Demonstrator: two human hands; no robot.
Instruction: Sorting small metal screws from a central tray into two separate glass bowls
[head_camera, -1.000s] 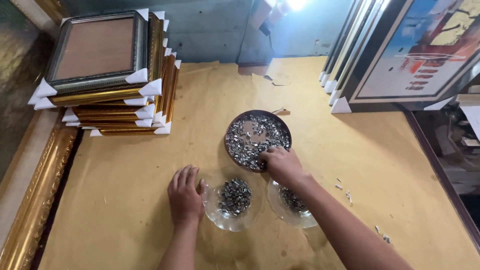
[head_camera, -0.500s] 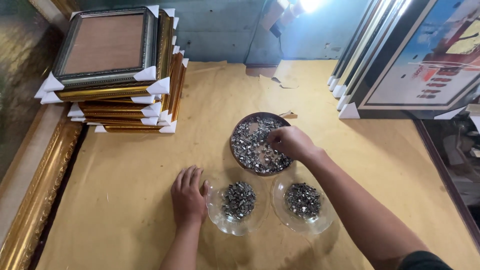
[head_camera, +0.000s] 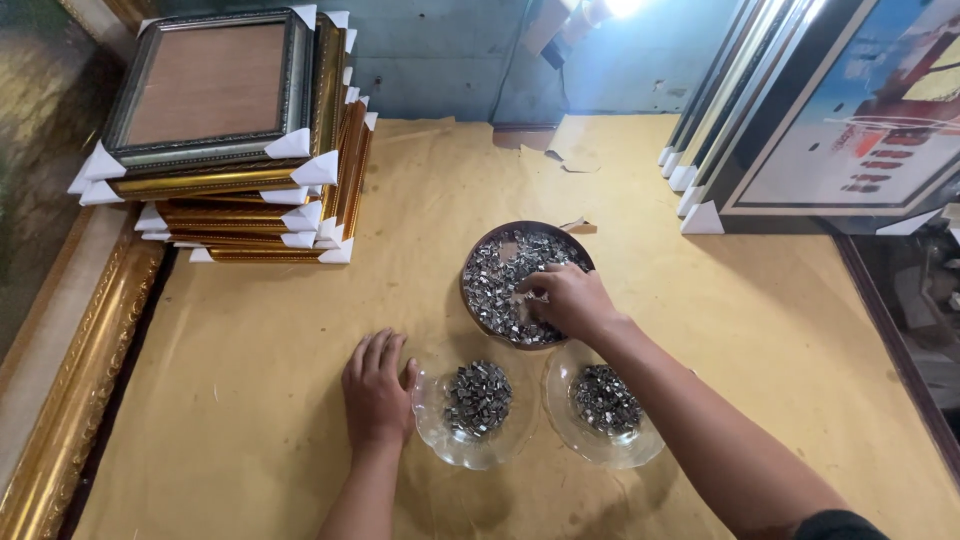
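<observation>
Right hand (head_camera: 566, 299) in round dish (head_camera: 478, 262)

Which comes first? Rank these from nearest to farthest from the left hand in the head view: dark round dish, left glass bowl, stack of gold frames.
From the left hand:
1. Left glass bowl, touching it on its right.
2. Dark round dish, up and right, under the right hand.
3. Stack of gold frames, far corner, up and left.
</observation>
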